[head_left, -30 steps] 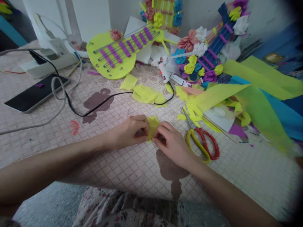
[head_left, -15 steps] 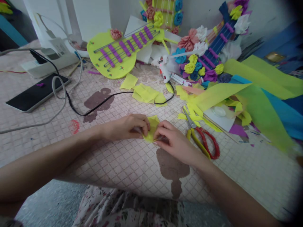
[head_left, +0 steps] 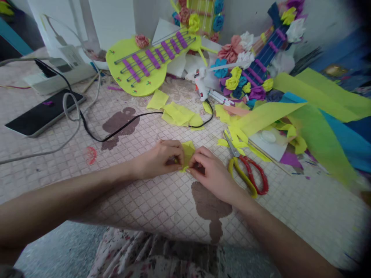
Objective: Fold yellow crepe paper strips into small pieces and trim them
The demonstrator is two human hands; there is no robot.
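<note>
A small yellow paper piece [head_left: 188,151] lies on the patterned tablecloth, pinched at its near edge between both hands. My left hand [head_left: 164,158] has its fingers closed on the paper's left side. On the right side, the thumb and fingers of my right hand [head_left: 209,170] are pressed together on it. The near edge looks rolled or folded over. Several cut yellow pieces [head_left: 178,114] lie beyond my hands. Scissors with red and yellow handles [head_left: 248,173] rest just right of my right hand.
A glue gun [head_left: 201,85] stands behind, its black cable crossing the cloth. A yellow paper guitar [head_left: 145,69] and a blue one [head_left: 266,56] are at the back. A phone [head_left: 43,112] lies left; yellow strips [head_left: 272,117] are at right.
The near edge of the yellow paper is now folded or rolled up, and less of the paper shows between my fingers. My left hand's fingers have curled in slightly.
</note>
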